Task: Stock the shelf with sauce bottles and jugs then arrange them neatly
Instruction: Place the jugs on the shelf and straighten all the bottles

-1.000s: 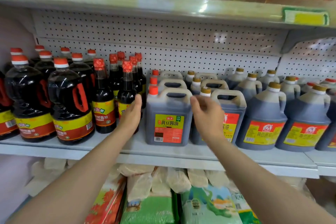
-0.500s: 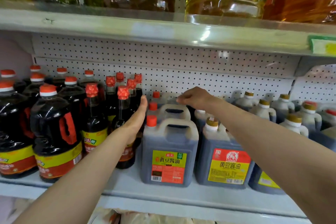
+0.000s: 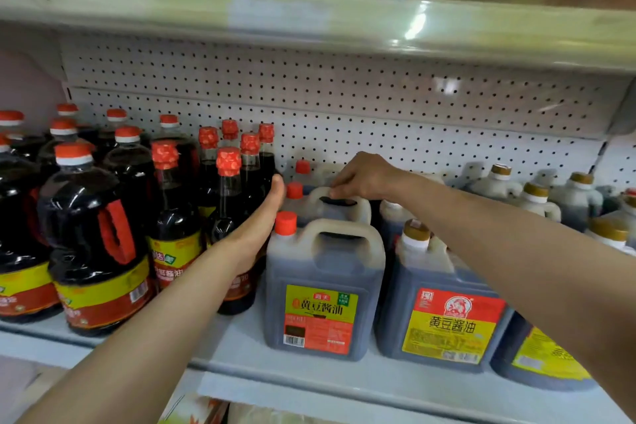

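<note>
The second jug (image 3: 330,206) stood directly behind the front jug (image 3: 323,289) on the shelf (image 3: 241,348), its carry handle running front to back along the row. The right hand (image 3: 364,177) lay right on top of that handle, fingers curled down over its bar and gripping it, so this hand was the nearer one and any pull would likely come straight toward the front jug. The left hand (image 3: 265,217) stood just left of the front jug's red cap, fingers straight and holding nothing, its palm pressed flat against the tall bottle (image 3: 229,217) beside it, seemingly steadying that row. Right of the front jug sat a yellow-labelled jug (image 3: 444,313), close enough to leave little sideways room.
</note>
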Demonstrator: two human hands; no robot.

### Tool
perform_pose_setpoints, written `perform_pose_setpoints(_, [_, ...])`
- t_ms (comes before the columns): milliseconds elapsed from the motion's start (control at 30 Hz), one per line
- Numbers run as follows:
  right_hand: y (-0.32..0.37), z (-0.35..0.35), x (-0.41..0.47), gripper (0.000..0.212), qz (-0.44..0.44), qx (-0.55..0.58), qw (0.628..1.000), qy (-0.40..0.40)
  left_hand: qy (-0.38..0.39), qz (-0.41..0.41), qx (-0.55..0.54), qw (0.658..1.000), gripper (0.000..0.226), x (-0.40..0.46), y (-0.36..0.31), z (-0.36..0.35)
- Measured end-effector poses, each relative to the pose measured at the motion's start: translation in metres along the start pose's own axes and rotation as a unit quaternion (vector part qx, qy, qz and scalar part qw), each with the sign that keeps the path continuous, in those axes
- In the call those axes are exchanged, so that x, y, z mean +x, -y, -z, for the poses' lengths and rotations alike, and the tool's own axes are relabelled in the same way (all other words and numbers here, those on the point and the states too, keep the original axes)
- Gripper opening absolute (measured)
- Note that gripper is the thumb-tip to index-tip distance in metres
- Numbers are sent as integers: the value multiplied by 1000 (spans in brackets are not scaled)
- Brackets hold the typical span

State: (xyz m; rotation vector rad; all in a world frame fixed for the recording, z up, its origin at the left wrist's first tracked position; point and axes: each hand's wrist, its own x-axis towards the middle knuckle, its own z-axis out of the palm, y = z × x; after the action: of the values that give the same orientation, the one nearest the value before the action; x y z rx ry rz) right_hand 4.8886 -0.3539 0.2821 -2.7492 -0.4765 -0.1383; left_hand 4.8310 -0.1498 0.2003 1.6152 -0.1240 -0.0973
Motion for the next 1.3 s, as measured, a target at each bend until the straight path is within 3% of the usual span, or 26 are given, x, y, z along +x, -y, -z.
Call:
perform_pose_setpoints(100, [-3, 0, 1, 25, 9, 21, 1000, -3, 7, -4, -4, 1000, 66, 2, 8, 3])
perform_pose_setpoints(300, [-4, 3, 1, 28, 9, 20, 1000, -5, 18, -10, -14, 1000, 77, 3, 10, 2])
perform_pose_setpoints(467, [-2, 2, -3, 28, -6, 35, 999, -10, 17, -6, -16, 1000, 60, -4, 5, 2])
perform_pose_setpoints(600, [6, 3, -11, 33, -35, -23, 999, -15, 15, -18, -49, 999, 68, -10, 7, -1])
perform_pose_setpoints(667, [13, 10, -24, 43, -62, 13, 997, -53, -2, -11, -95, 995, 74, -16, 15, -5])
perform_pose_setpoints(733, [23, 17, -47, 53, -87, 106, 982, -129, -1, -16, -140, 990, 80, -24, 28, -10])
perform_pose_setpoints(867, [42, -5, -111, 49, -94, 251, 932, -242, -25, -45, -189, 981, 87, -40, 54, -20])
perform_pose_setpoints(967, [50, -54, -154, 47, -96, 267, 925, -254, -43, -77, -173, 981, 72, -46, 69, -24])
perform_pose_setpoints(1033, [53, -90, -169, 56, -113, 273, 911, -287, -62, -74, -154, 983, 68, -44, 74, -23])
perform_pose_setpoints(1133, [57, -132, -182, 58, -162, 329, 872, -326, -56, -56, -108, 991, 79, -36, 82, -19])
perform_pose_setpoints(1300, [68, -169, -189, 60, -242, 433, 813, -304, -55, -45, -101, 992, 86, -37, 77, -18])
